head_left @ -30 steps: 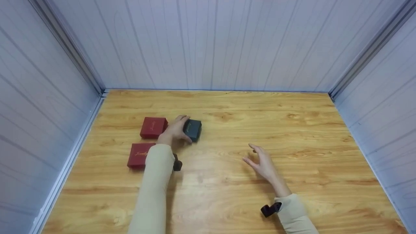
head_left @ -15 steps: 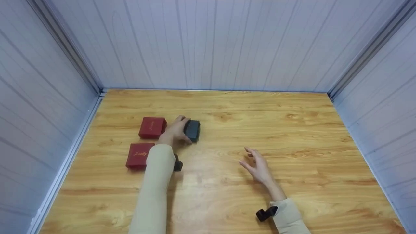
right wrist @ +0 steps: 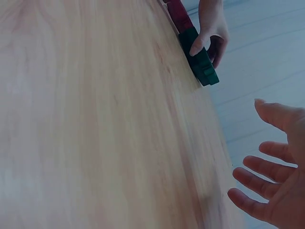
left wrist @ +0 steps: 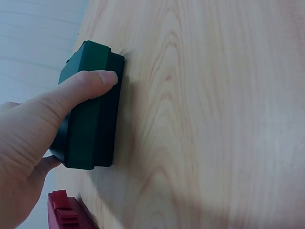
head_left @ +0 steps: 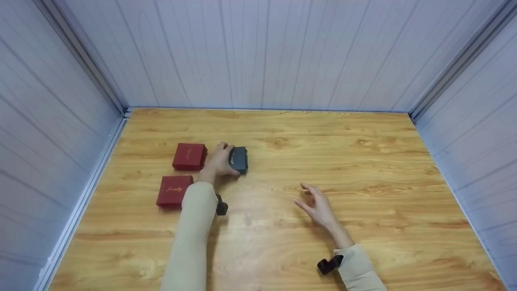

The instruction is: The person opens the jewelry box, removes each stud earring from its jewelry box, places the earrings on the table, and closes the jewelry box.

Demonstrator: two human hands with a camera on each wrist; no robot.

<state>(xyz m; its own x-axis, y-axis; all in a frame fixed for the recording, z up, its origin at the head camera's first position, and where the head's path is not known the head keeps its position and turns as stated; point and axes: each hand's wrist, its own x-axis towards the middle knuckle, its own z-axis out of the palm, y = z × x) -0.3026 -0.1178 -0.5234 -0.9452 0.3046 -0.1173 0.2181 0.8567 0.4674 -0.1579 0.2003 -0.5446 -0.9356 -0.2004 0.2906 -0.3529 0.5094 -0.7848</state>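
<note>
My left hand (head_left: 218,162) grips a small dark green jewelry box (head_left: 239,159) across its sides, at the left-centre of the table. In the left wrist view the thumb presses the near side of the green box (left wrist: 88,119), close over the wood; the other fingertips are mostly hidden behind it. Gold lettering shows on its lid. Left of that hand sits a red jewelry box (head_left: 189,157), and a second red jewelry box (head_left: 174,191) lies nearer, partly covered by the sleeve. My right hand (head_left: 320,207) hovers over the table at the right, fingers relaxed and apart, holding nothing.
The wood-grain table (head_left: 363,169) is enclosed by a pale panelled back wall (head_left: 262,56) and side walls. A metal strip (head_left: 85,202) runs along the table's left edge. Black wrist cameras sit at both sleeves.
The green box has tilted slightly in my left hand, its lettering showing again after being turned out of sight. My right hand has drifted a little left and nearer.
</note>
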